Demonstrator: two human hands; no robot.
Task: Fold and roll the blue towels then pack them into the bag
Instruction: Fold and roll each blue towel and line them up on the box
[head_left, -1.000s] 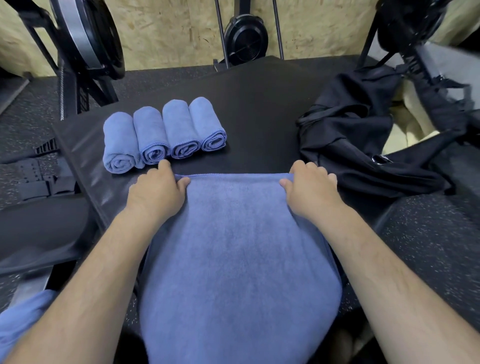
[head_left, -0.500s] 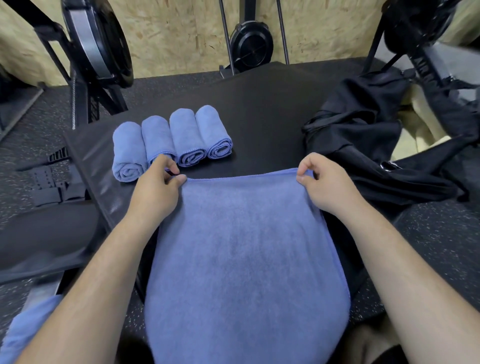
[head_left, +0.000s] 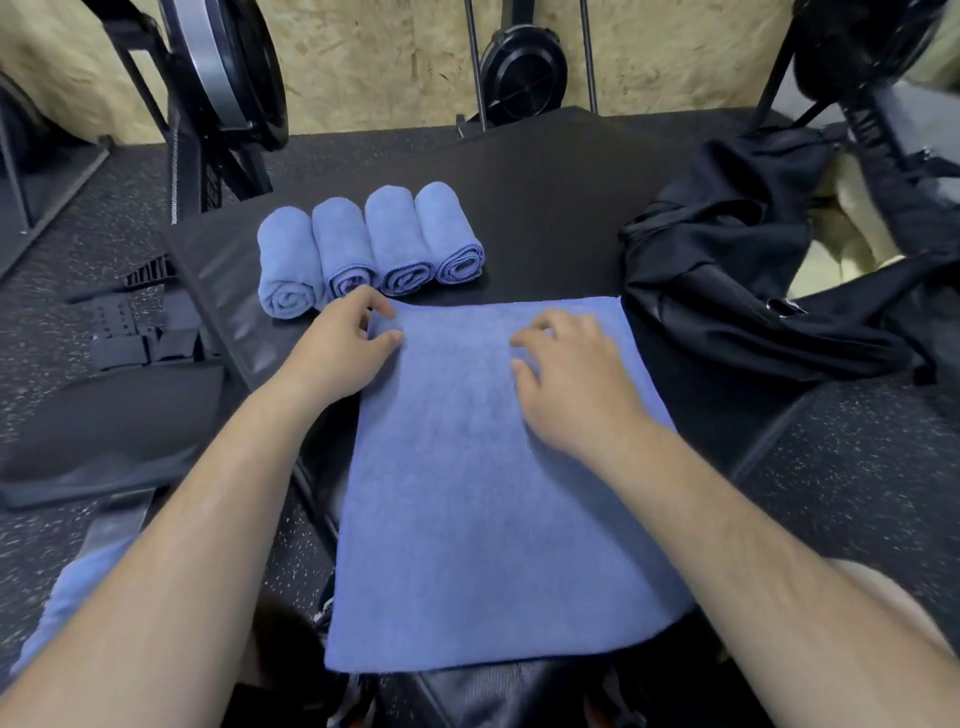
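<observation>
— Surface?
— Black mat (head_left: 545, 197). Blue towel (head_left: 483, 493) lies flat on it, near edge overhanging.
— Hands?
— Left hand (head_left: 343, 340) pinches its far left corner; right hand (head_left: 574, 376) rests on top, fingers loosely spread.
— Beyond?
— Four rolled towels (head_left: 374, 244) just behind; bag (head_left: 727, 270) at right.

Black padded table (head_left: 545, 208): four rolled blue towels (head_left: 369, 244) side by side far left, touching. flat blue towel (head_left: 493, 493) spread centre, overhanging near edge. black bag (head_left: 737, 270) slumped right.
</observation>
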